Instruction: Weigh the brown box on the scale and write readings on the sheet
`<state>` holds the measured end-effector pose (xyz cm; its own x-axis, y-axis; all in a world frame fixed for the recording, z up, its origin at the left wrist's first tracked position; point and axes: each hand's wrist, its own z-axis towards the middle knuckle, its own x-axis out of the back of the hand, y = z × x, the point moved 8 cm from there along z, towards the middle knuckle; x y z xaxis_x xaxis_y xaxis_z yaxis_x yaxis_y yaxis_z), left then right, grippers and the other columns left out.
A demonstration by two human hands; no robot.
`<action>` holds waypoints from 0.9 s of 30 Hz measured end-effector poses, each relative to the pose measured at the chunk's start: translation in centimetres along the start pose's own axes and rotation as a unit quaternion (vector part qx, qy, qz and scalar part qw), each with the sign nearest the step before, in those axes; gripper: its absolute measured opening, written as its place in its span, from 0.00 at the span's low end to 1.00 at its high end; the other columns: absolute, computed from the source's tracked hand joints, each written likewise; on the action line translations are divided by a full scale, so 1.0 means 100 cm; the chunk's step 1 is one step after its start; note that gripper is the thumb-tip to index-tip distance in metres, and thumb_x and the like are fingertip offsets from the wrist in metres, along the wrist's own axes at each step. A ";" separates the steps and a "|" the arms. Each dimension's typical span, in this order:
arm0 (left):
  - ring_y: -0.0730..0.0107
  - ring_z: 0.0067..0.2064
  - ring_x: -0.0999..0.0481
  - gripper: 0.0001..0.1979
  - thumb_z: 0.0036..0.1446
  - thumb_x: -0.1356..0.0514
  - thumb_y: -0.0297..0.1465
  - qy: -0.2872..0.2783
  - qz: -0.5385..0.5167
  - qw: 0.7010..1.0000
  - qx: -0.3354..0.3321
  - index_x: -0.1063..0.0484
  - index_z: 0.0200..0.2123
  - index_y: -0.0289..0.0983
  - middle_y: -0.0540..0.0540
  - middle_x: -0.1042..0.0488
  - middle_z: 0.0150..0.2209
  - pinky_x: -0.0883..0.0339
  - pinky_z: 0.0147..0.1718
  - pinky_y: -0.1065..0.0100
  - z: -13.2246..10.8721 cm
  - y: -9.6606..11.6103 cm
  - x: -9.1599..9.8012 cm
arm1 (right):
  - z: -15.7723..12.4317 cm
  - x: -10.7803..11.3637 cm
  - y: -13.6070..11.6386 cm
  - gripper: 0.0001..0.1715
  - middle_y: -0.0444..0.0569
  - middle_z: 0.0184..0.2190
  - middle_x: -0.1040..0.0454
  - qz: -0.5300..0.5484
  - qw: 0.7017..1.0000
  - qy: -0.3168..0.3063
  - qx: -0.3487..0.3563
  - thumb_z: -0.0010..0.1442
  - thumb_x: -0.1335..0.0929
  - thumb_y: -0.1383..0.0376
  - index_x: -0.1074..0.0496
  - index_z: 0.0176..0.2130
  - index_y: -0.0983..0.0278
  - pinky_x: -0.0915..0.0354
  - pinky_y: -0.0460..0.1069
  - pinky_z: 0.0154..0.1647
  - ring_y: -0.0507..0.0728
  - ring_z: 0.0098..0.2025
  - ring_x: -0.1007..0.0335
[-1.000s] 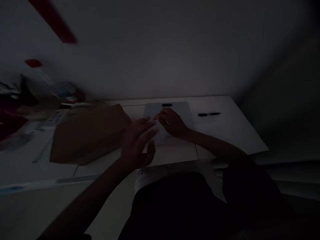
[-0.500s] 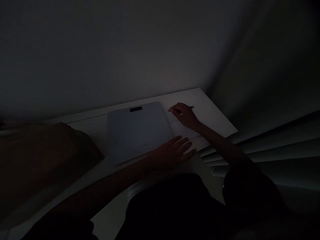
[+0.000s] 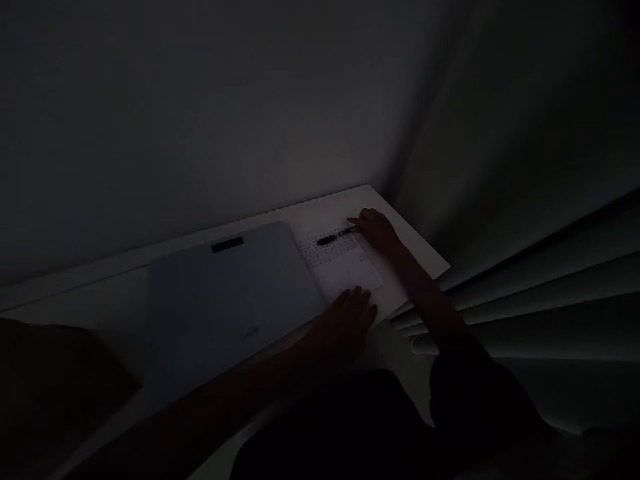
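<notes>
Though the room is very dim, the left hand [image 3: 350,319] shows nearest, lying flat with fingers spread loosely on the near edge of a printed sheet of paper [image 3: 343,263], gripping nothing. Just to its left a flat pale slab with a small dark window, likely a weighing scale [image 3: 225,293], rests on the white table [image 3: 415,250]. Beyond the left hand, across the sheet, the right hand [image 3: 377,230] has its fingertips at the end of a black pen [image 3: 334,237] that lies on the far part of the paper; whether the fingers have closed on it I cannot tell. The step in hand looks like steadying the sheet while taking up the pen. Next would call for a firm pinch on the barrel and a lift clear of the paper.
</notes>
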<state>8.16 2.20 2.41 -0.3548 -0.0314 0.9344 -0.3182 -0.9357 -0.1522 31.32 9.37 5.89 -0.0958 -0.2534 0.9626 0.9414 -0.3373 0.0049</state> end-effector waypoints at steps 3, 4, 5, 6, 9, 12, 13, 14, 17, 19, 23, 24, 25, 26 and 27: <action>0.44 0.67 0.38 0.24 0.71 0.52 0.36 -0.017 -0.027 0.999 0.019 0.35 0.63 0.31 0.34 0.38 0.66 0.42 0.64 0.48 -0.003 -0.003 -0.005 | -0.003 -0.010 0.004 0.23 0.54 0.46 0.29 -0.035 0.999 -0.009 0.008 0.70 0.34 0.62 0.30 0.63 0.58 0.44 0.52 0.42 0.61 0.47 0.36; 0.43 0.67 0.38 0.24 0.71 0.53 0.36 -0.021 -0.035 0.999 0.018 0.35 0.64 0.31 0.34 0.39 0.66 0.42 0.63 0.47 -0.004 -0.003 -0.005 | -0.004 -0.014 0.004 0.24 0.54 0.46 0.29 -0.042 0.999 -0.015 0.009 0.70 0.35 0.62 0.30 0.63 0.57 0.45 0.52 0.42 0.61 0.47 0.36; 0.42 0.67 0.38 0.25 0.71 0.53 0.36 -0.025 -0.040 0.999 0.015 0.36 0.64 0.30 0.33 0.39 0.66 0.42 0.63 0.46 -0.004 -0.002 -0.005 | -0.004 -0.017 0.004 0.23 0.54 0.46 0.30 -0.051 0.998 -0.020 0.011 0.71 0.35 0.63 0.30 0.63 0.56 0.46 0.52 0.42 0.61 0.47 0.37; 0.42 0.66 0.38 0.25 0.71 0.54 0.36 -0.029 -0.045 0.999 0.011 0.36 0.64 0.29 0.32 0.39 0.66 0.41 0.62 0.46 -0.004 -0.002 -0.006 | -0.004 -0.020 0.003 0.23 0.54 0.46 0.30 -0.059 0.998 -0.023 0.013 0.71 0.35 0.63 0.30 0.63 0.56 0.46 0.52 0.42 0.61 0.47 0.37; 0.40 0.66 0.37 0.26 0.71 0.54 0.36 -0.040 -0.055 0.998 0.006 0.37 0.65 0.28 0.31 0.39 0.66 0.40 0.61 0.45 -0.005 -0.003 -0.006 | -0.005 -0.023 0.000 0.20 0.53 0.45 0.30 -0.079 0.997 -0.016 0.020 0.71 0.36 0.65 0.27 0.60 0.57 0.47 0.53 0.42 0.60 0.47 0.37; 0.40 0.66 0.38 0.26 0.71 0.53 0.35 -0.040 -0.059 0.997 0.006 0.37 0.65 0.28 0.31 0.40 0.66 0.41 0.62 0.45 -0.005 -0.003 -0.005 | -0.005 -0.022 -0.003 0.17 0.53 0.46 0.29 -0.091 0.996 -0.001 0.023 0.71 0.35 0.65 0.25 0.55 0.59 0.47 0.53 0.44 0.60 0.48 0.37; 0.40 0.67 0.39 0.26 0.71 0.53 0.35 -0.043 -0.064 0.997 0.009 0.38 0.65 0.28 0.30 0.40 0.67 0.42 0.62 0.45 -0.005 -0.004 -0.005 | -0.005 -0.022 -0.004 0.15 0.52 0.46 0.29 -0.094 0.995 0.001 0.023 0.70 0.35 0.65 0.24 0.54 0.60 0.47 0.54 0.45 0.61 0.48 0.36; 0.41 0.67 0.39 0.25 0.71 0.53 0.35 -0.051 -0.071 0.996 0.012 0.38 0.65 0.28 0.31 0.41 0.67 0.42 0.63 0.46 -0.005 -0.004 -0.006 | -0.006 -0.022 -0.005 0.14 0.52 0.46 0.29 -0.098 0.995 0.002 0.023 0.70 0.35 0.65 0.24 0.52 0.60 0.47 0.54 0.46 0.61 0.49 0.36; 0.42 0.68 0.40 0.25 0.70 0.51 0.35 -0.085 -0.088 0.992 0.023 0.37 0.65 0.29 0.32 0.42 0.68 0.43 0.64 0.47 -0.003 -0.005 -0.007 | -0.007 -0.021 -0.007 0.13 0.52 0.47 0.28 -0.105 0.994 -0.001 0.023 0.70 0.35 0.64 0.25 0.51 0.63 0.46 0.54 0.47 0.61 0.50 0.35; 0.42 0.68 0.41 0.25 0.70 0.51 0.35 -0.097 -0.085 0.991 0.023 0.38 0.66 0.29 0.32 0.42 0.68 0.44 0.64 0.47 -0.002 -0.005 -0.008 | -0.007 -0.020 -0.008 0.14 0.53 0.48 0.28 -0.107 0.994 -0.005 0.017 0.71 0.35 0.64 0.26 0.51 0.65 0.45 0.55 0.47 0.62 0.50 0.35; 0.42 0.68 0.41 0.26 0.71 0.53 0.35 -0.087 -0.075 0.993 0.023 0.39 0.66 0.30 0.32 0.43 0.68 0.45 0.65 0.47 -0.002 -0.006 -0.007 | -0.006 -0.012 -0.003 0.15 0.55 0.48 0.28 -0.100 0.994 0.015 -0.029 0.73 0.39 0.65 0.28 0.52 0.67 0.43 0.55 0.47 0.63 0.50 0.33; 0.42 0.68 0.41 0.26 0.70 0.53 0.35 -0.085 -0.076 0.993 0.024 0.39 0.66 0.30 0.32 0.43 0.68 0.45 0.65 0.47 -0.002 -0.006 -0.008 | -0.006 -0.009 0.000 0.15 0.56 0.48 0.27 -0.092 0.994 0.030 -0.045 0.73 0.40 0.65 0.28 0.52 0.67 0.43 0.55 0.46 0.63 0.49 0.32; 0.43 0.68 0.41 0.26 0.70 0.53 0.36 -0.085 -0.077 0.993 0.025 0.39 0.66 0.30 0.33 0.43 0.68 0.45 0.65 0.47 -0.002 -0.006 -0.009 | -0.006 -0.006 0.003 0.15 0.56 0.47 0.27 -0.080 0.994 0.051 -0.060 0.73 0.40 0.65 0.29 0.52 0.68 0.42 0.54 0.45 0.62 0.48 0.32; 0.43 0.68 0.41 0.26 0.70 0.53 0.36 -0.086 -0.078 0.993 0.026 0.39 0.66 0.30 0.33 0.43 0.68 0.45 0.65 0.48 -0.003 -0.006 -0.010 | -0.006 -0.002 0.007 0.16 0.57 0.46 0.27 -0.063 0.992 0.078 -0.074 0.74 0.40 0.64 0.29 0.52 0.68 0.41 0.54 0.44 0.62 0.47 0.31; 0.43 0.68 0.41 0.26 0.70 0.52 0.36 -0.086 -0.079 0.993 0.025 0.39 0.66 0.30 0.33 0.42 0.68 0.45 0.64 0.48 -0.003 -0.006 -0.010 | -0.007 0.002 0.010 0.16 0.58 0.46 0.27 -0.042 0.990 0.106 -0.084 0.73 0.41 0.63 0.29 0.51 0.68 0.40 0.53 0.43 0.61 0.45 0.30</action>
<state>8.47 2.92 1.43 -0.1481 0.0617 0.9870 -0.3119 -0.9500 0.0126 32.02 8.33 5.87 -0.2544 -0.3959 0.8824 0.8619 -0.5066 0.0211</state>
